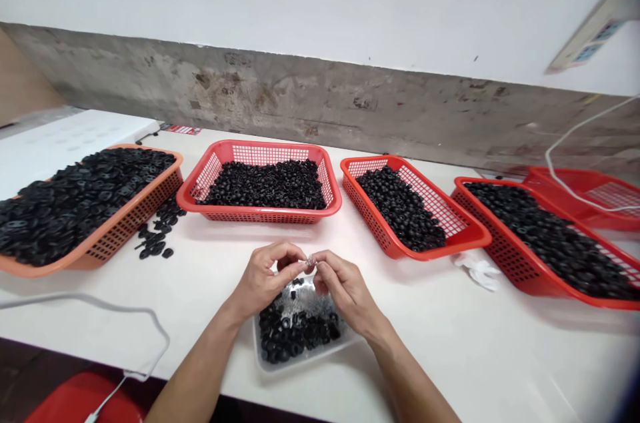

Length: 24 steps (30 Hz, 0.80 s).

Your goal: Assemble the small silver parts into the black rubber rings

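My left hand (270,276) and my right hand (343,286) meet over a clear plastic tub (287,368). Between their fingertips is a small shiny silvery piece (310,262), too small to name, pinched from both sides. Inside the tub, black ring-shaped parts (290,336) fill the near half. Small silvery metal bits (313,300) lie toward its far side. My hands partly cover the tub's far edge and right side.
Behind the tub stands a red basket (260,215) of small black parts. Two more red baskets (373,216) (505,260) of black parts stand right, an orange basket (135,213) left. Loose black pieces (155,240) and a white cable (100,300) lie on the table.
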### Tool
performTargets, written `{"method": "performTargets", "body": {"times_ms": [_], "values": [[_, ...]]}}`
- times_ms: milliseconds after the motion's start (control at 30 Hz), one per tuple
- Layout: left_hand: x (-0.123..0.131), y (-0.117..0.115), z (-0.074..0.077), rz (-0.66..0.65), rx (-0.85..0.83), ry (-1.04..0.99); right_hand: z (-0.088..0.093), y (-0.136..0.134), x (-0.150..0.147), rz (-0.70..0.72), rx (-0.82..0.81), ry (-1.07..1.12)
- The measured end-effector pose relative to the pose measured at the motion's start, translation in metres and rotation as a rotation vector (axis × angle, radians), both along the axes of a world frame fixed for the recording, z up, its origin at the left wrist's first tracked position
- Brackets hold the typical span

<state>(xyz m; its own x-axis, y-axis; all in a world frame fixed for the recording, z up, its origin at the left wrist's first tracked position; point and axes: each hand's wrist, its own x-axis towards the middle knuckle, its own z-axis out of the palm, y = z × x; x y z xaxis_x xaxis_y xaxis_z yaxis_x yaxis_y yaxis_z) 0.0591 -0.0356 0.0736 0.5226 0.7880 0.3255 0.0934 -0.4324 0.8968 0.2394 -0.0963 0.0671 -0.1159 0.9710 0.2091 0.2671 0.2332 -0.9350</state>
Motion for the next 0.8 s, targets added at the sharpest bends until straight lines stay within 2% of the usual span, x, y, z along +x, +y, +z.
{"method": "performTargets", "body": {"times_ms": [200, 433, 700, 800], "values": [[-0.0005, 0.0013, 0.0003, -0.010, 0.058, 0.022, 0.0025, 0.0007, -0.0014, -0.042, 0.072, -0.049], [-0.0012, 0.0017, 0.0045, -0.013, 0.024, 0.085, -0.0035, 0.0019, -0.0004, -0.111, 0.453, -0.228], [-0.0022, 0.0007, 0.0041, -0.091, -0.101, 0.105, -0.0060, -0.0020, 0.0034, -0.131, 0.745, -0.343], [-0.0021, 0.0023, 0.0025, -0.088, -0.121, 0.079, -0.0068, -0.0028, 0.0044, -0.150, 0.775, -0.351]]}}
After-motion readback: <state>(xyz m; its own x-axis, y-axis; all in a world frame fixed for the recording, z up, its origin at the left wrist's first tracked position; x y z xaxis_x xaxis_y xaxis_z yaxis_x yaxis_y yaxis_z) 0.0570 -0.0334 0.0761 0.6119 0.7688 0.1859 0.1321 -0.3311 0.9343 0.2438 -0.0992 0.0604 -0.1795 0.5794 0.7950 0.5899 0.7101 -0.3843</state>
